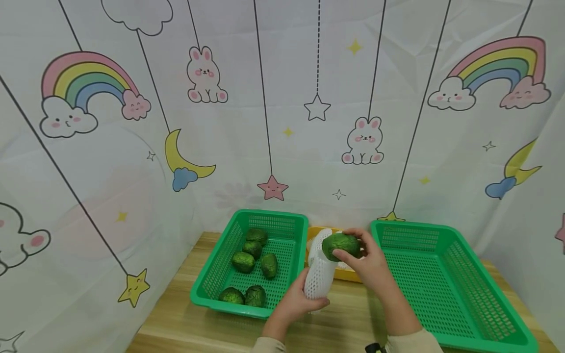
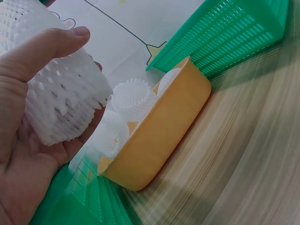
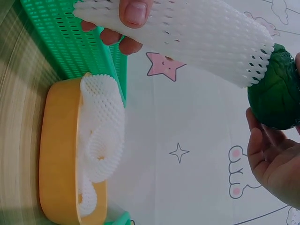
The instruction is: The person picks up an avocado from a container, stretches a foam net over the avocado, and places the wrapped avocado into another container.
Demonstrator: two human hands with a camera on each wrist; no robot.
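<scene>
My left hand (image 1: 295, 300) grips a white foam net sleeve (image 1: 320, 280), held upright with its open end at the top. In my right hand (image 1: 372, 262) is a dark green, glossy, wrinkled oval fruit (image 1: 339, 246) like an avocado, pinched between thumb and fingers. The fruit's end meets the mouth of the sleeve in the right wrist view, where most of the fruit (image 3: 276, 96) is outside the net. From the left wrist, the thumb lies across the foam sleeve (image 2: 65, 98) and the fingers pass behind it.
At the left stands a green basket (image 1: 200, 289) holding several similar green fruits (image 1: 243, 262). A yellow-orange bin (image 2: 161, 131) with more white foam sleeves (image 2: 132, 97) sits behind my hands. Another green basket (image 1: 450, 274) is on the right, on the wooden table (image 1: 344, 314). A printed cloth hangs behind.
</scene>
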